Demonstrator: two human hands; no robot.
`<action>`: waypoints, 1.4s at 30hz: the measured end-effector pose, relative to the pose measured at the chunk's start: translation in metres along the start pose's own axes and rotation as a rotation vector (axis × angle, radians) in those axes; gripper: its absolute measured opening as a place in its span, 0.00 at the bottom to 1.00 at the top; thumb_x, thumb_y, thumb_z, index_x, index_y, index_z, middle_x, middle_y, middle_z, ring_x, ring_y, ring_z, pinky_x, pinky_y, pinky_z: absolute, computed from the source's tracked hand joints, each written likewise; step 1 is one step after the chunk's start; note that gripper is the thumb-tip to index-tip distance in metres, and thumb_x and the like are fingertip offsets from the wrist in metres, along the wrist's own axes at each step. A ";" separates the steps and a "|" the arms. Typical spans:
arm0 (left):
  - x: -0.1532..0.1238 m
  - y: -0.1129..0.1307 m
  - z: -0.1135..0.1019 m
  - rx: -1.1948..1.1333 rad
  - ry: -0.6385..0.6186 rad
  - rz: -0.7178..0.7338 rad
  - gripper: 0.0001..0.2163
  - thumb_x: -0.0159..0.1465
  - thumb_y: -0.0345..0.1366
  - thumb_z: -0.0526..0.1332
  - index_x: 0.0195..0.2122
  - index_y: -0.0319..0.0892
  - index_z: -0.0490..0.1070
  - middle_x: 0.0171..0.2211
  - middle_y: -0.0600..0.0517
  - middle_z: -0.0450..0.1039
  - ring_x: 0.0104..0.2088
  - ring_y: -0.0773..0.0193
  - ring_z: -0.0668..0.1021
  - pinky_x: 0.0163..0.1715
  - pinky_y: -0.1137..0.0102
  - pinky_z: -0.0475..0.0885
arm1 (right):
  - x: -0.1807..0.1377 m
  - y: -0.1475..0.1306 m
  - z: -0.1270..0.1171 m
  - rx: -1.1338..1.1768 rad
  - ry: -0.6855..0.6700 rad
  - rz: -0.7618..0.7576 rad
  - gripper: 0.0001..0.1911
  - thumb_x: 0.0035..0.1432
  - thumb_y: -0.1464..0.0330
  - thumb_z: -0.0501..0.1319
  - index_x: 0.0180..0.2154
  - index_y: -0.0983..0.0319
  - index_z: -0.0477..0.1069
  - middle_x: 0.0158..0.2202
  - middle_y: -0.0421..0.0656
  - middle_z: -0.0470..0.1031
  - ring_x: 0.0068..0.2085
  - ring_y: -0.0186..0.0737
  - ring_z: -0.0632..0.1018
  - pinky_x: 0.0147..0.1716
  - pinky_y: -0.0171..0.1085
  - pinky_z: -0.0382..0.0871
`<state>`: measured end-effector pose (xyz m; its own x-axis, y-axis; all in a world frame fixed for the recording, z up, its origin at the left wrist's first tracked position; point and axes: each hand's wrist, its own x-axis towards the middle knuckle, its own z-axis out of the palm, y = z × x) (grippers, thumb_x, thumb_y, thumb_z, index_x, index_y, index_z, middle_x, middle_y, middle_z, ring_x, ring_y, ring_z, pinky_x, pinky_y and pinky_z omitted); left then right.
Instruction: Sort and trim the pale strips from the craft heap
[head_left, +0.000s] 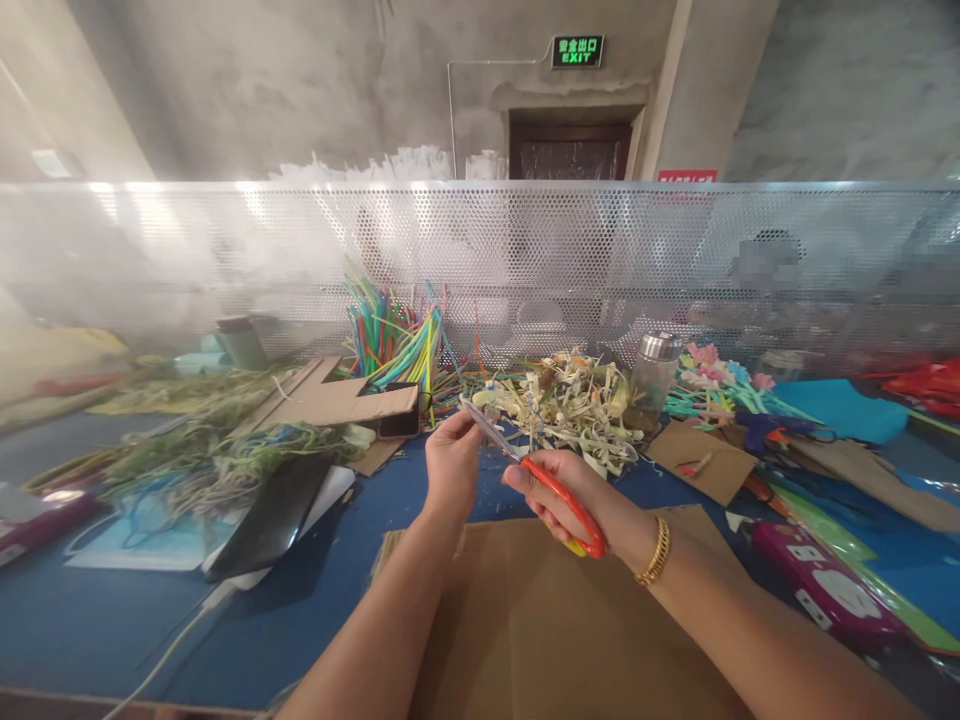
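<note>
My right hand [613, 503] grips a pair of scissors [564, 492] with an orange handle, the blades pointing up and to the left. The blade tips reach the fingers of my left hand [451, 465]. Those fingers are pinched together; whatever lies between them is too small or hidden to name. Just beyond both hands spreads a heap of pale, curled strips and scraps [574, 400]. Below my wrists a brown cardboard sheet [570, 610] lies on the blue table [420, 478].
Coloured stems [397, 335] stand before a perforated metal screen [315, 240]. A clear bottle [652, 375] and paper flowers [716, 372] are behind on the right. Green strands [217, 470], a dark phone-like slab [274, 520] and a white cable [176, 640] lie left; a purple case [825, 580] lies right.
</note>
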<state>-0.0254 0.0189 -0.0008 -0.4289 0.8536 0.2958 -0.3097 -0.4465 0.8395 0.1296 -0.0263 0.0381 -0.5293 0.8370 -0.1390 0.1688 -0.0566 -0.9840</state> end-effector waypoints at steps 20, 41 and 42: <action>-0.005 0.018 0.006 -0.324 -0.036 -0.352 0.09 0.49 0.31 0.71 0.29 0.39 0.72 0.27 0.53 0.76 0.30 0.69 0.78 0.34 0.76 0.73 | 0.036 0.031 -0.048 -1.118 0.563 -0.180 0.23 0.56 0.56 0.59 0.50 0.62 0.69 0.40 0.49 0.78 0.39 0.48 0.78 0.34 0.39 0.64; -0.008 0.009 0.009 -0.248 -0.010 -0.369 0.15 0.43 0.31 0.75 0.28 0.40 0.70 0.27 0.56 0.74 0.25 0.75 0.74 0.25 0.80 0.68 | 0.040 0.030 -0.035 -0.739 0.464 -0.477 0.22 0.65 0.56 0.50 0.37 0.61 0.77 0.33 0.46 0.78 0.40 0.41 0.77 0.43 0.39 0.67; -0.009 0.008 0.010 -0.228 -0.014 -0.365 0.15 0.42 0.31 0.75 0.28 0.39 0.70 0.27 0.56 0.74 0.25 0.75 0.74 0.25 0.80 0.68 | 0.041 0.030 -0.032 -0.586 0.455 -0.469 0.22 0.65 0.55 0.50 0.37 0.62 0.76 0.32 0.45 0.78 0.38 0.40 0.77 0.41 0.38 0.69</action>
<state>-0.0157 0.0101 0.0076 -0.2455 0.9694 0.0059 -0.6189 -0.1614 0.7687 0.1397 0.0236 0.0065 -0.2896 0.8466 0.4466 0.4826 0.5321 -0.6957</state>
